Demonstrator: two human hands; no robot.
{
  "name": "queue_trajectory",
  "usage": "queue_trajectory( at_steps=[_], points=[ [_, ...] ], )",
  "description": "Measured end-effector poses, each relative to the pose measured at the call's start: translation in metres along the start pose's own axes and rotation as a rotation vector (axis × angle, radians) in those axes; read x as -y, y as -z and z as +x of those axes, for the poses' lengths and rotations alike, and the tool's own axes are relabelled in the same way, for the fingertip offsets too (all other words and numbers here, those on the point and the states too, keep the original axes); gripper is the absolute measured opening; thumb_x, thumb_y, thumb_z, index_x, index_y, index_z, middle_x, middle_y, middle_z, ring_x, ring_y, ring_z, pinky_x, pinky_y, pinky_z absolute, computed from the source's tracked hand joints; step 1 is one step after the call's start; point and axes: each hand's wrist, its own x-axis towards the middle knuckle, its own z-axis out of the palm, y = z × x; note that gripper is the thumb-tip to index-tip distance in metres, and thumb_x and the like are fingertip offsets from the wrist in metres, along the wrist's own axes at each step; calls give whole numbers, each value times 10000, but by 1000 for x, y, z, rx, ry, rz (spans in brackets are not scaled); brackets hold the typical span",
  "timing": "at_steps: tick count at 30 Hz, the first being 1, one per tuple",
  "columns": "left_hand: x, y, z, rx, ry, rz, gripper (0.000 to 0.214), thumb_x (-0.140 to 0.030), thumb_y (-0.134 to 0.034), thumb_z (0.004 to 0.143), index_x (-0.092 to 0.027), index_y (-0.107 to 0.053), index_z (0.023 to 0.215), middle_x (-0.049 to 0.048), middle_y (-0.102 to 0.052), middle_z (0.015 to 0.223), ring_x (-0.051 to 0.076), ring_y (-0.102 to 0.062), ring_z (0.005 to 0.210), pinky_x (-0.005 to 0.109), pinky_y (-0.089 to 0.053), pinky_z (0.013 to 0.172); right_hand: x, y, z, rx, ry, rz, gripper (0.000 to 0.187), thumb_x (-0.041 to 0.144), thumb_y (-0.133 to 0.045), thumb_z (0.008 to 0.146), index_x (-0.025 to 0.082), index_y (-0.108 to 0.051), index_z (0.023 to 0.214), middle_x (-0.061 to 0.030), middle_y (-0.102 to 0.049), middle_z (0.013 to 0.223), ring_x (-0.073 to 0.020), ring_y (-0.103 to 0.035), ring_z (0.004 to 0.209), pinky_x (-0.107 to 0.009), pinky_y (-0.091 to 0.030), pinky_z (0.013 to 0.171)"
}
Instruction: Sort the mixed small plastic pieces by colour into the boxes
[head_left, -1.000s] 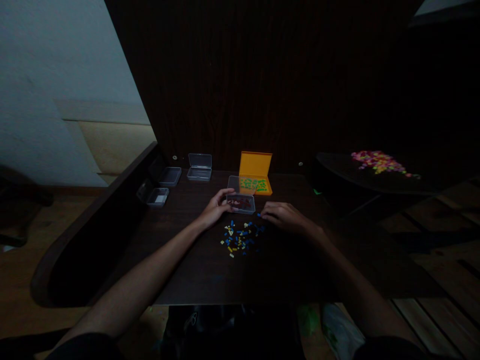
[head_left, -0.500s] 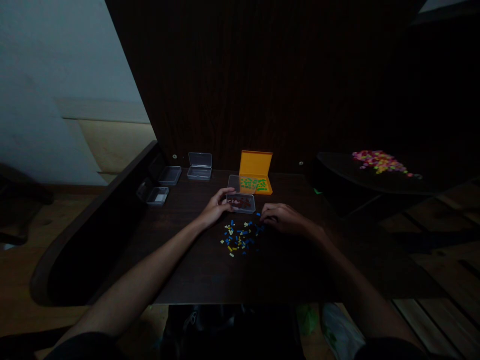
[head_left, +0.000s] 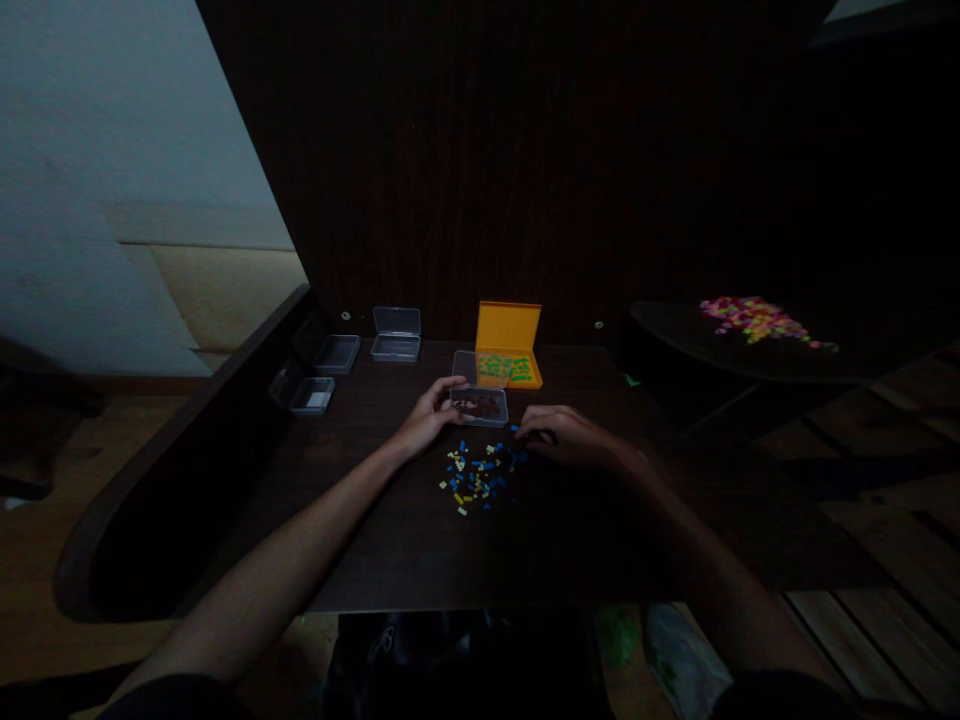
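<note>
Sitting at the counter's (head_left: 390, 545) far-left edge: three small clear cases. The nearest case (head_left: 313, 397) has a white scrap inside, the middle case (head_left: 337, 352) is just behind it, and the lidded case (head_left: 396, 337) is farther right with its lid propped up.

Left hand (head_left: 426, 422) comes next, forearm running up from the near edge. The thumb is at the far-left corner and the fingers are on the near-left side of a clear box (head_left: 484, 408) with dark red bits in it, so it's gripping that box's left end. The box is flat on the counter, mid-table.

Directly behind it, touching or nearly so, is an orange box (head_left: 508, 328) with its lid upright and green bits (head_left: 507, 369) in the tray.

In front of the clear box, between the two hands, is a loose pile (head_left: 478, 477) of blue and yellow bits spread on the bare counter.

Right hand (head_left: 564, 438) is palm down at the pile's right edge, with the fingers curled and the tips at the outermost blue bits. It's too dark to tell whether anything is pinched.

Far right, well apart, a dark side table (head_left: 667, 335) carries a pink and yellow heap (head_left: 752, 318).
</note>
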Motion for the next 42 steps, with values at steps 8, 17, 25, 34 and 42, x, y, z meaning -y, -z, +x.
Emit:
queue_trajectory(
  at_steps=[8, 17, 25, 34, 42],
  points=[
    [0, 0, 0, 0, 1, -8, 564, -16, -630, 547, -211, -578, 1074, 47, -559, 1209, 181, -623, 945, 375, -519, 872, 3, -1, 1, 49, -28, 33, 206, 153, -566, 850, 200, -716, 983, -51, -662, 923, -142, -598, 775, -249, -451, 700],
    [-1, -1, 0, -5, 10, -15, 561, -19, -645, 553, -209, -579, 1076, 48, -554, 1203, 180, -623, 943, 374, -528, 865, 3, -3, 3, 56, -9, 35, 211, 126, -547, 855, 187, -722, 956, -67, -660, 939, -161, -620, 842, -262, -467, 741],
    [1, 0, 1, -10, 6, -19, 566, -1, -639, 546, -198, -585, 1074, 43, -575, 1185, 174, -634, 927, 333, -552, 820, 7, -3, 3, 90, -86, -49, 153, 166, -519, 883, 183, -657, 947, -50, -633, 934, -159, -594, 839, -267, -442, 742],
    [0, -2, 0, 0, 4, 2, 573, -12, -629, 547, -202, -578, 1085, 48, -576, 1180, 180, -626, 935, 360, -533, 845, 11, 12, 6, -1, -131, -28, 144, 246, -485, 909, 180, -589, 982, -61, -602, 943, -161, -571, 841, -272, -442, 744],
    [-3, -5, 0, -23, 4, 34, 567, -12, -638, 528, -192, -577, 1062, 36, -597, 1144, 154, -623, 924, 298, -515, 842, 25, 23, 36, -3, -109, -114, 179, 227, -458, 914, 158, -588, 1015, -74, -620, 944, -166, -563, 839, -275, -428, 760]
  ],
)
